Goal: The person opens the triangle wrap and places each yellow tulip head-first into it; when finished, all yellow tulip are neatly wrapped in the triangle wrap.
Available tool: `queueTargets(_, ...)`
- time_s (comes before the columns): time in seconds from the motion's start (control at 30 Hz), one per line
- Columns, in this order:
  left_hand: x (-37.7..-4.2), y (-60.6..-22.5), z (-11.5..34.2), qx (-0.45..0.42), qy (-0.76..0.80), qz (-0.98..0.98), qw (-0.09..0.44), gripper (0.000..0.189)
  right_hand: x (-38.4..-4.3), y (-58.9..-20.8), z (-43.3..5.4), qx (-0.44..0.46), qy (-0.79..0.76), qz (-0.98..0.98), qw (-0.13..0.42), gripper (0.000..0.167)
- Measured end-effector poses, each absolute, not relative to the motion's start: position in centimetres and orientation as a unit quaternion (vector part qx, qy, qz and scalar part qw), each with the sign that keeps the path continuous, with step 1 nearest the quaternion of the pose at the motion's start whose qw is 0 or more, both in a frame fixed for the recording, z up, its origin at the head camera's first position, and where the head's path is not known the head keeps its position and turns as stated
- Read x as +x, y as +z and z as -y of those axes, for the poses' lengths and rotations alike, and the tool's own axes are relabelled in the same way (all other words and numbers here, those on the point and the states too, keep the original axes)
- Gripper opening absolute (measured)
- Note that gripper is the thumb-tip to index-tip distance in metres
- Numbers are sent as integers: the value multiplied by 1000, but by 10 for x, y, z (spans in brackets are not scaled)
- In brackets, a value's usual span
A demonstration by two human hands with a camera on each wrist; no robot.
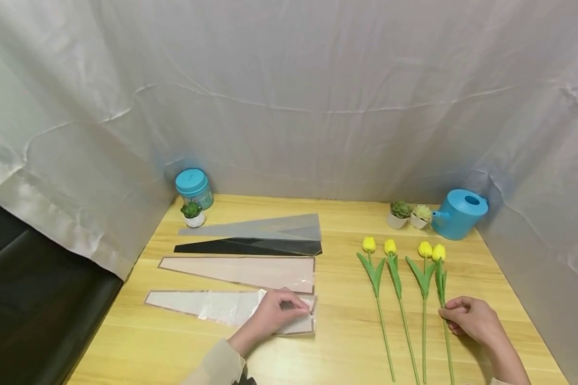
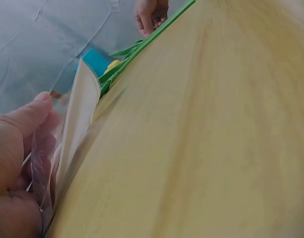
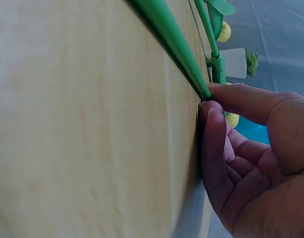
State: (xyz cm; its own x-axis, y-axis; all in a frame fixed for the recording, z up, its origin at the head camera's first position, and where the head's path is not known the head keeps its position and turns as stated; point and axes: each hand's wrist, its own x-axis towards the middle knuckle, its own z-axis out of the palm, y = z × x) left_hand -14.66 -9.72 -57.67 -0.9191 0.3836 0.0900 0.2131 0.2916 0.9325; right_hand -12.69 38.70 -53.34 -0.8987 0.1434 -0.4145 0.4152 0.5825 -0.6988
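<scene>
My left hand (image 1: 272,312) rests over the wide right end of the nearest flower sleeve (image 1: 173,300), a tapered wrapper with clear film and a brown border. Thumb and fingers pinch its edge; in the left wrist view, the film bunches at the fingers and the pale layer (image 2: 78,109) stands lifted open. At the right, my right hand (image 1: 474,320) pinches the stem of the rightmost yellow tulip (image 1: 439,252), just below its leaves. Close up, the green stem (image 3: 174,49) runs between thumb and forefinger, low over the table.
Three more yellow tulips (image 1: 389,246) lie left of it. Behind the near sleeve lie a pink sleeve (image 1: 265,271), black sleeves (image 1: 212,247) and grey sleeves (image 1: 289,224). A blue-lidded jar (image 1: 192,183), small potted succulents (image 1: 398,214) and a blue watering can (image 1: 457,219) stand at the back.
</scene>
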Motion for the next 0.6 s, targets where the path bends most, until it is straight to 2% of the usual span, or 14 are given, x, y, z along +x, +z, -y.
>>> queueTargets(0.13,-147,-576,99,187,581,-788,80,5,-127,-533,-386,158,-428,-876,157,34)
queueTargets(0.37,-147,-576,101,199,599,-771,85,16,-128,-530,-386,172,-423,-877,152,33)
queueTargets(0.6,-148,-575,103,175,623,-757,95,12,-127,-520,-387,182,-450,-864,132,47)
